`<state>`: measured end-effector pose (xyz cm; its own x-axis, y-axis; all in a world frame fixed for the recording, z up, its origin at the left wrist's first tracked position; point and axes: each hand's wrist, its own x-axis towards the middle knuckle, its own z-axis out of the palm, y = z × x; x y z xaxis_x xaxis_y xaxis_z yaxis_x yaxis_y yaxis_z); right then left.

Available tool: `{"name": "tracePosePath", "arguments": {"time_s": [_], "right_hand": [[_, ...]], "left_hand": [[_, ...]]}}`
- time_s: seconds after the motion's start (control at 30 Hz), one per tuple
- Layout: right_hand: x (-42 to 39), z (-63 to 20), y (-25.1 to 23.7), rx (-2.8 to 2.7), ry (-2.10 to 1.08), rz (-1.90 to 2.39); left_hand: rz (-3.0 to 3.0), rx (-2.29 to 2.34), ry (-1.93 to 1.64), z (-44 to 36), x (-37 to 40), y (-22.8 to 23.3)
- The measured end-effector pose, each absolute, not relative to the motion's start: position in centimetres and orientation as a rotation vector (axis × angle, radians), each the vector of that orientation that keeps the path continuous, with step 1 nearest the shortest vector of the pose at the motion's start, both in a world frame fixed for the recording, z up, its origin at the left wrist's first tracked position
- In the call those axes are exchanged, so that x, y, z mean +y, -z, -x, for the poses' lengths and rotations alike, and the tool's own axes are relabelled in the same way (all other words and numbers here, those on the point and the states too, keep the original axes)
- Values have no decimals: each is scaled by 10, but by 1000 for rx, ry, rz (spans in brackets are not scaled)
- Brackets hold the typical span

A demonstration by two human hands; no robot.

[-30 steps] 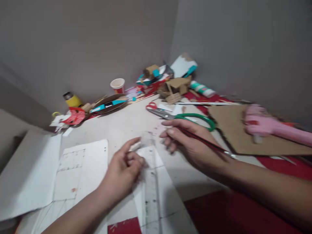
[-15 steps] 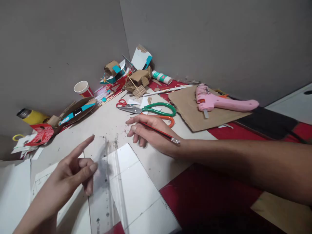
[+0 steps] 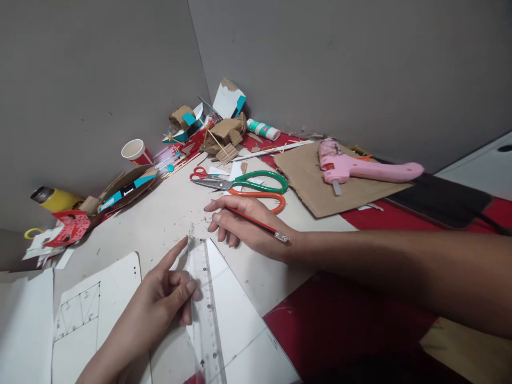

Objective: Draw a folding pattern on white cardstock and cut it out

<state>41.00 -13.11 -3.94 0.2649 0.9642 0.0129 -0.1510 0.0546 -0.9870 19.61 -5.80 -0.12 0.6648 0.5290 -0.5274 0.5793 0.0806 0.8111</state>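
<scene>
Left hand (image 3: 160,296) fingertips press clear ruler (image 3: 205,309) onto white sheet (image 3: 236,314) on table (image 3: 160,213), nothing clenched; right hand (image 3: 244,224) grip grasps red pencil (image 3: 258,226), resting beside ruler tip; scissors (image 3: 240,184) just beyond.

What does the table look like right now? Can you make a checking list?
Surface: pale table, red sheet on the right.
Job's things: clear ruler on white paper; pencil.
Clutter: scissors, pink glue gun on cardboard, paper cup, scraps in the corner.
Hands: left hand touches the ruler, forefinger out; right hand holds the pencil, fingers flat on the table.
Cables: nothing seen.
Surroundings: grey walls meet in a corner.
</scene>
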Motion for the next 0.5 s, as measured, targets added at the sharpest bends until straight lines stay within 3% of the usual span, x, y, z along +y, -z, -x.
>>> {"name": "tracePosePath", "arguments": {"time_s": [0.5], "right_hand": [[-130, -408, 38, -951, -1083, 1241]], "left_hand": [[-1976, 969, 29, -189, -54, 17]]}}
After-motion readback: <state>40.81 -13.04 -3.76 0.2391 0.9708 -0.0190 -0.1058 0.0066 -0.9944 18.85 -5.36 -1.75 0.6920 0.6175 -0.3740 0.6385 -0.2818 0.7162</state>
